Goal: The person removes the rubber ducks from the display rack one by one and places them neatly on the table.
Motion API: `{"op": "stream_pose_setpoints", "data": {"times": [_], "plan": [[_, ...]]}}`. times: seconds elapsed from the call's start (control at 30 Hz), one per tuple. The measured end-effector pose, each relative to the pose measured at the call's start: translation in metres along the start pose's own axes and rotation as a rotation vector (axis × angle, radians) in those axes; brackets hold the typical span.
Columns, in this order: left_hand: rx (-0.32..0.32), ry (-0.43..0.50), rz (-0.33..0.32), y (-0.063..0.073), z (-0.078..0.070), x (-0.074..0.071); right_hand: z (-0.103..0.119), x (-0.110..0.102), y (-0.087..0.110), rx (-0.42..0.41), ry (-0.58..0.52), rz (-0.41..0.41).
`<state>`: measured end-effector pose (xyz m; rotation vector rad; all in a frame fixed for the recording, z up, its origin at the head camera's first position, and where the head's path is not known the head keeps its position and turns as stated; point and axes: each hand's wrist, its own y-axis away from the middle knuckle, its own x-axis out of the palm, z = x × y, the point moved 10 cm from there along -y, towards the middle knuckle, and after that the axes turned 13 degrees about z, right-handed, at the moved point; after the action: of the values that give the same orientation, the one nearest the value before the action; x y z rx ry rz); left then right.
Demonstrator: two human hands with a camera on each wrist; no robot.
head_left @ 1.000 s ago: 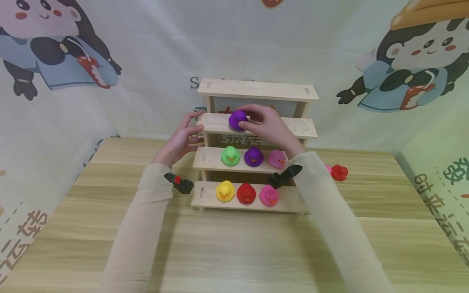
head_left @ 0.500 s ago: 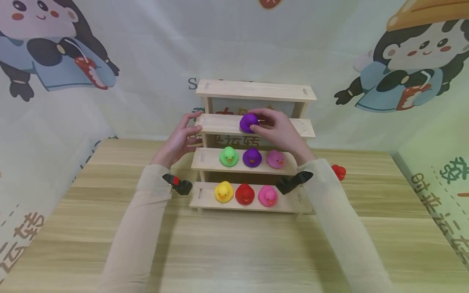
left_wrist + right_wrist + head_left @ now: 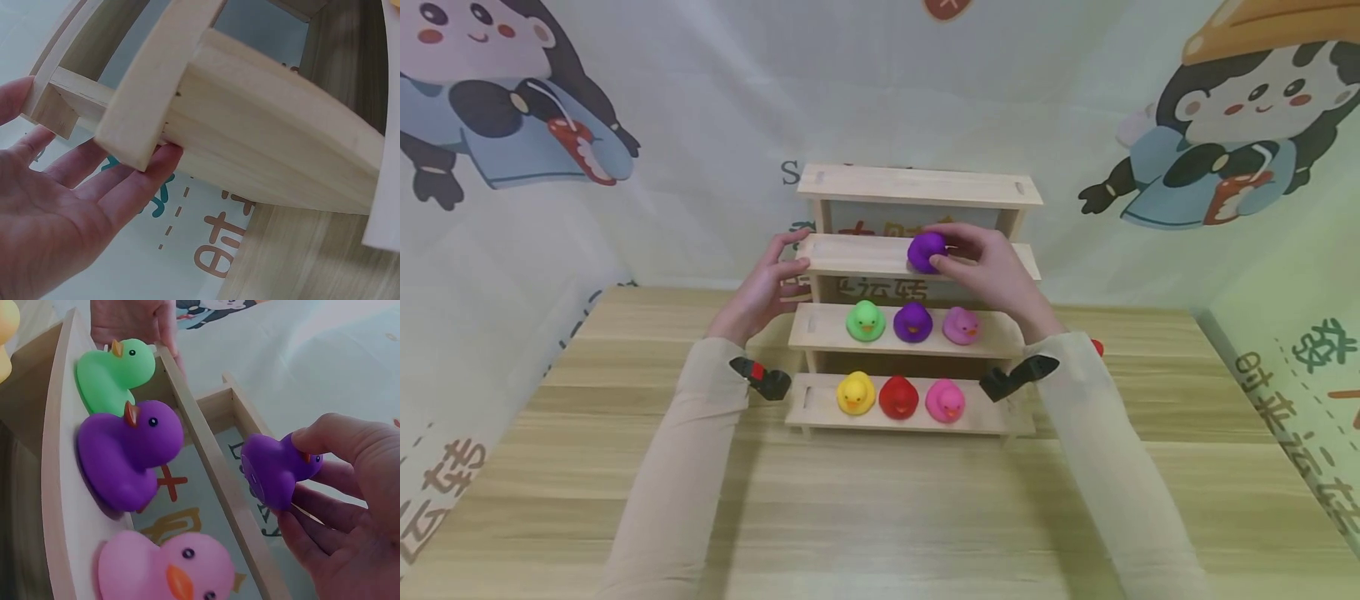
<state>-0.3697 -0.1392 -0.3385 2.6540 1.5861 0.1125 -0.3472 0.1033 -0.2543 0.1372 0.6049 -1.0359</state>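
Note:
My right hand (image 3: 988, 262) pinches a purple rubber duck (image 3: 927, 252) between thumb and fingers, over the second-highest board of a stepped wooden shelf (image 3: 857, 252). In the right wrist view the duck (image 3: 275, 469) is tilted, part of its flat base showing. My left hand (image 3: 763, 287) holds the left end of that same board; in the left wrist view its fingertips touch the wooden frame (image 3: 150, 94). One tier down sit a green duck (image 3: 866, 322), another purple duck (image 3: 913, 322) and a light pink duck (image 3: 962, 326).
Yellow (image 3: 856, 393), red (image 3: 898, 397) and pink (image 3: 945, 401) ducks line the lowest board. The top board (image 3: 917, 183) rises behind the hands, close to a printed curtain (image 3: 715, 150). A bit of red (image 3: 1098, 347) peeks past my right sleeve on the wooden table (image 3: 880, 517).
My right hand and its purple duck have shifted right along the second-highest board. My right sleeve now covers most of the red duck on the table. My left hand keeps its place.

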Motion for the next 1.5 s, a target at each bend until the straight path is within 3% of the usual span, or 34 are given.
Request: {"op": "stream_pose_setpoints", "data": {"times": [0.53,0.93,1.5], "plan": [[0.002,-0.002,0.009,-0.001,0.004,0.001,-0.01,-0.023,0.022,-0.012,0.021,-0.006],[-0.005,-0.018,0.004,-0.001,0.003,0.001,-0.018,-0.048,0.052,-0.002,0.049,-0.067],[0.013,-0.019,0.007,-0.001,0.0,0.002,-0.034,-0.083,0.082,0.091,0.162,-0.15]]}}
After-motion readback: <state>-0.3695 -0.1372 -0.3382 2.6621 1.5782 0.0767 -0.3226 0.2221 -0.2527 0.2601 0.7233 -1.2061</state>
